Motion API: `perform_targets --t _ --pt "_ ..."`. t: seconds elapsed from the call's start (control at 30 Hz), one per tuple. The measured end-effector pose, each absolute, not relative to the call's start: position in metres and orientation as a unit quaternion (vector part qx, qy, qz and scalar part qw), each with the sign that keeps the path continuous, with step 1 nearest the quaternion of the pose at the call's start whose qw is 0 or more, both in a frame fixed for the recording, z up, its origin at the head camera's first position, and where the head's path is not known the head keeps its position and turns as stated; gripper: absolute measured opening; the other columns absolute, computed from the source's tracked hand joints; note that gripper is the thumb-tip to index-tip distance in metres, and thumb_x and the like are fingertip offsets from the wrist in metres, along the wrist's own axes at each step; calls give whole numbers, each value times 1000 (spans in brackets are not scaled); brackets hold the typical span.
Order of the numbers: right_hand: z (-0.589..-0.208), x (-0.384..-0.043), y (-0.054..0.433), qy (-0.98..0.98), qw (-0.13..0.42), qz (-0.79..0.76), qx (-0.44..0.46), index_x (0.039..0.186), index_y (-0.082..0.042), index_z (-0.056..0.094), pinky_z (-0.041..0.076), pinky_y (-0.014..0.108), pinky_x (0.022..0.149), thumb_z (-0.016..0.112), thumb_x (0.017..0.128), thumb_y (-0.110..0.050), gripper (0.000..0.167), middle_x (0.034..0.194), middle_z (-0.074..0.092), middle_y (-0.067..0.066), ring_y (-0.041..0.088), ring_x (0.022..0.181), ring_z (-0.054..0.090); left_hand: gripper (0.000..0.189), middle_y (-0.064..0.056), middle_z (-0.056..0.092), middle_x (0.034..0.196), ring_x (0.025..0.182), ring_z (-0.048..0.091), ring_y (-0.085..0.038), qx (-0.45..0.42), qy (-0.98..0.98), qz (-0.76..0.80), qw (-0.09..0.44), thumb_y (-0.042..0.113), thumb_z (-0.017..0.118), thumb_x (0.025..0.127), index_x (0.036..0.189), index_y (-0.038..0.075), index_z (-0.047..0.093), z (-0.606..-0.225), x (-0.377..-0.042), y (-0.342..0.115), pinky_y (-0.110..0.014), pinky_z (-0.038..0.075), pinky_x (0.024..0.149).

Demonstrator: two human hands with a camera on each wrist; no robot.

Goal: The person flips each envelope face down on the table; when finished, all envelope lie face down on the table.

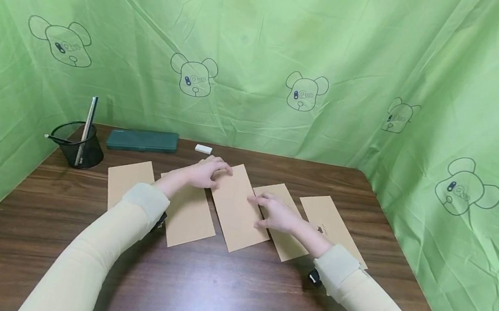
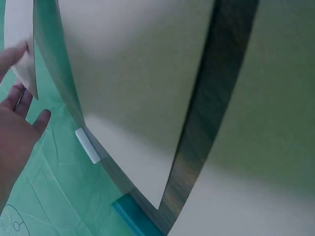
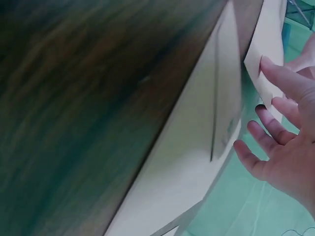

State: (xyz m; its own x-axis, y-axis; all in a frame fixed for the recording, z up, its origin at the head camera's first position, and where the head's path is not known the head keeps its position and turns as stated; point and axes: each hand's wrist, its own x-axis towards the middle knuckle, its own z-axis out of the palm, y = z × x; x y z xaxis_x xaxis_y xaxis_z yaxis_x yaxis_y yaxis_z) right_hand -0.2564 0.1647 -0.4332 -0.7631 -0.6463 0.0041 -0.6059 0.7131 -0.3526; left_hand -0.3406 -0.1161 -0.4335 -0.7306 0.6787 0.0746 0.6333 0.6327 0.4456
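Observation:
Several tan paper rectangles, perhaps envelopes or thin booklets, stand in a row across the wooden table. Both hands are at the middle tan paper rectangle (image 1: 237,207). By its upper left edge, the left hand (image 1: 205,172) pinches it between thumb and fingers. The right hand (image 1: 277,215) grips its right edge, thumb on the face and a finger at the edge in the right wrist view. Under the left forearm lie the leftmost paper (image 1: 130,176) and the second paper (image 1: 190,217). The fourth paper (image 1: 285,245) is partly covered by the right hand.
A fifth paper (image 1: 334,217) with a small dark print lies at the right. Along the back are a black mesh pen cup (image 1: 90,151) with pens, a dark green case (image 1: 142,140) and a white eraser (image 1: 203,148). Green curtains (image 1: 253,34) enclose the wooden table (image 1: 198,292).

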Motion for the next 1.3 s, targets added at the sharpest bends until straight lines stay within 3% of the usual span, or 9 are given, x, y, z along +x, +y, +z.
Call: perform_targets --t 0.23,0.67,0.9,1.3 --pt "-437 -260 167 922 77 -169 -340 136 -11 50 37 45 103 80 74 -23 71 126 55 12 29 121 47 71 -8 47 134 125 34 -31 368 904 203 73 28 84 67 130 17 53 -442 -340 -117 -59 27 100" --pt "-442 -268 173 909 103 -182 -360 131 -7 55 35 48 103 79 75 -28 64 132 49 14 32 123 41 69 -10 41 142 132 29 -36 362 909 177 110 31 80 74 135 18 49 -447 -341 -116 -59 24 104" --pt "-443 -269 173 907 108 -183 -363 131 -6 55 33 47 105 78 76 -28 63 134 47 15 32 124 40 61 -11 38 144 133 27 -39 362 904 186 130 29 78 77 131 15 54 -444 -340 -117 -61 22 104" --pt "-426 -266 193 889 73 -234 -385 132 -8 54 35 48 104 82 73 -23 68 135 48 12 29 126 42 72 -8 41 145 135 27 -32 357 905 204 107 27 79 75 138 12 46 -431 -335 -97 -58 20 108"
